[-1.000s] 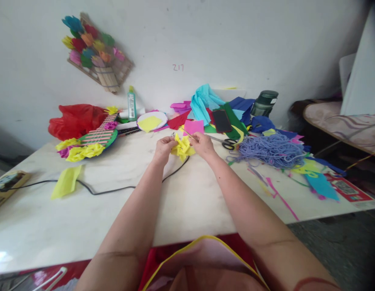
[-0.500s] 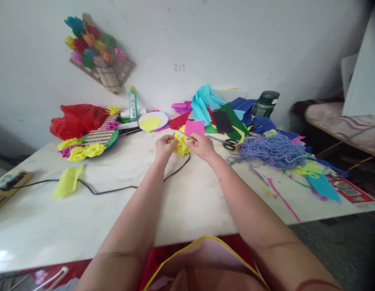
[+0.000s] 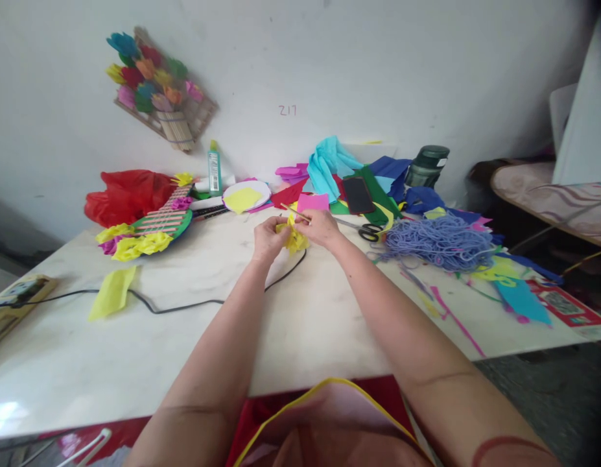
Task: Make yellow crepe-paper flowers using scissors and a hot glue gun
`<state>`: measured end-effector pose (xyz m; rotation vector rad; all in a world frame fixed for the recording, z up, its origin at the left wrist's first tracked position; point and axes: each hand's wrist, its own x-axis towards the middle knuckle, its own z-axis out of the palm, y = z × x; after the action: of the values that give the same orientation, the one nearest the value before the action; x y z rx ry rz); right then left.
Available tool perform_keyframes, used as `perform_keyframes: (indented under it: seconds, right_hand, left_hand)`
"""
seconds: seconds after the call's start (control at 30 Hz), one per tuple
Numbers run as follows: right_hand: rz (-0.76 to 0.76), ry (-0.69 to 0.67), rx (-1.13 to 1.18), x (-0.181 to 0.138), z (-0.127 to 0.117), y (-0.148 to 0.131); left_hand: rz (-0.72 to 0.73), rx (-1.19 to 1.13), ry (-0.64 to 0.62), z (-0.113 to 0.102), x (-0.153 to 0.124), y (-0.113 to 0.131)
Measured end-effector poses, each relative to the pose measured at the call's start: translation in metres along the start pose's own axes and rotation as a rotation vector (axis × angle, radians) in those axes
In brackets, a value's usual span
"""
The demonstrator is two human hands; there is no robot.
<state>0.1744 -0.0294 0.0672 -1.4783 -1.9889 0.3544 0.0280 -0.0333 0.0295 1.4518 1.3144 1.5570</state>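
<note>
Crumpled yellow paper (image 3: 296,242) sits over the tabletop (image 3: 305,324) between the left hand (image 3: 270,239), its grip pinched on the paper, and the right hand (image 3: 321,228), its grip clamped on a thin stick (image 3: 294,211). Beyond lies a pink sheet (image 3: 314,202); rightward, scissors (image 3: 369,233) and blue yarn (image 3: 439,242).

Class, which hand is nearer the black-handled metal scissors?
Right. The right hand is just left of the scissors; the left hand is farther left, across the held crumpled yellow paper.
</note>
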Motion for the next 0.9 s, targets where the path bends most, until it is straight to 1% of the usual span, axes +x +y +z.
perform_keyframes:
  seconds: [0.1,0.23,0.4,0.5,0.6,0.73,0.9]
  right_hand:
    - [-0.02,-0.038,0.017,0.007,-0.004,-0.002]
    - [-0.052,-0.07,0.132,0.016,-0.003,0.001]
    - [-0.021,-0.032,0.208,0.017,0.004,0.004]
    - [-0.025,0.021,0.204,0.013,0.006,0.004]
    - [-0.039,0.055,0.158,0.008,0.007,0.004]
    - [-0.04,0.069,0.101,0.003,0.006,0.003]
    - [-0.052,0.068,0.103,0.001,0.006,0.004]
  left_hand:
    - [-0.021,-0.034,0.007,0.0,0.0,0.001]
    - [-0.019,-0.066,0.012,-0.001,0.001,0.0]
    - [-0.047,-0.058,0.026,-0.001,0.001,0.0]
    - [-0.049,-0.073,0.029,0.001,0.0,-0.001]
    - [-0.021,-0.071,0.022,0.002,-0.001,-0.002]
    - [0.032,-0.008,0.038,0.003,-0.001,-0.005]
    - [0.093,0.079,0.066,0.004,-0.001,-0.009]
